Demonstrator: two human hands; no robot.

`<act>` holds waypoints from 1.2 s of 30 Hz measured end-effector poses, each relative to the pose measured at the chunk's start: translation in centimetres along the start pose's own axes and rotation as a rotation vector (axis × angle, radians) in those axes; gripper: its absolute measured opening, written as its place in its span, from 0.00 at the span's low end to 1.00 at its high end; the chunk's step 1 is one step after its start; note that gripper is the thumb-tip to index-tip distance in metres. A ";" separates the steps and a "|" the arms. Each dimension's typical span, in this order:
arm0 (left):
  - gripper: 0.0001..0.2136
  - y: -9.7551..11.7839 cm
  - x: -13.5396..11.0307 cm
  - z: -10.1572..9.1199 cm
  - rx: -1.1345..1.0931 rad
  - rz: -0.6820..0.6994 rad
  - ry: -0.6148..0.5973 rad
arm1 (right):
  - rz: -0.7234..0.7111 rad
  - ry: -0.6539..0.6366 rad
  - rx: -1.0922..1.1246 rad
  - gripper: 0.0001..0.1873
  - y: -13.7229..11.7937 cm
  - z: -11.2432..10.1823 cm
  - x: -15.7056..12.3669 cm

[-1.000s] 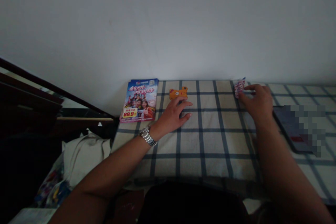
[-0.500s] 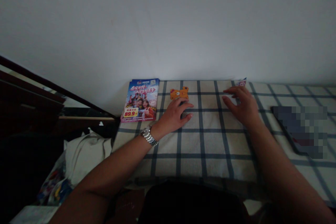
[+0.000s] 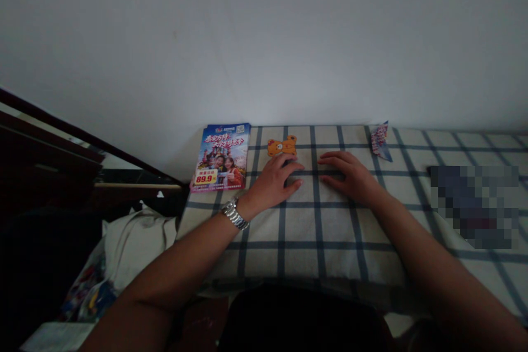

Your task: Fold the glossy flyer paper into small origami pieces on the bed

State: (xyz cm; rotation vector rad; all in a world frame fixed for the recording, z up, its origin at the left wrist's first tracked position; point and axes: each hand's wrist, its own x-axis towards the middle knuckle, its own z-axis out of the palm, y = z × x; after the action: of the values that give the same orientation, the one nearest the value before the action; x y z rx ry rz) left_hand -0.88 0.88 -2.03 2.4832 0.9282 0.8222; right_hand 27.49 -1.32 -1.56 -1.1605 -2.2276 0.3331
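My left hand (image 3: 277, 180), with a silver watch (image 3: 235, 213) on its wrist, rests on the checked tablecloth (image 3: 299, 225), fingers apart and holding nothing. Just beyond its fingertips lies a flat orange bear-shaped piece (image 3: 282, 146), its lower edge partly behind the hand. A stack of printed flyers (image 3: 221, 157) lies to the left of the bear. My right hand (image 3: 347, 176) is over the cloth to the right of my left, fingers stretched out and empty. Beyond it, near the wall, stands a folded piece of printed paper (image 3: 380, 142).
A dark flat object (image 3: 474, 209), mostly pixelated, lies at the right of the table. A pale wall (image 3: 313, 44) runs along the table's far edge. To the left, below table height, are a dark wooden rail (image 3: 82, 137) and a whitish cloth bag (image 3: 138, 242).
My right hand has moved left and slightly nearer, away from the folded paper, which now shows fully. My left hand, the bear and the flyers have stayed in place.
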 end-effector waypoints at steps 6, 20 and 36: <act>0.14 0.2 -0.1 -0.3 0.031 0.012 -0.028 | -0.008 -0.018 -0.016 0.19 0.1 0.1 0.1; 0.17 0.7 0.2 -4.4 0.427 -0.150 0.057 | 0.008 -0.049 -0.018 0.18 0.2 -0.1 0.0; 0.17 0.7 -0.3 -6.1 0.612 -0.389 -0.053 | -0.008 -0.049 -0.028 0.17 0.2 -0.2 0.0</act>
State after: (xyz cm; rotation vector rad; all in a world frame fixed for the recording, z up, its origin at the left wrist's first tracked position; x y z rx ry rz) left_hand -4.63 0.97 2.87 2.6308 1.7842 0.3729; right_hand 27.75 -1.28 -1.48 -1.1695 -2.2854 0.3311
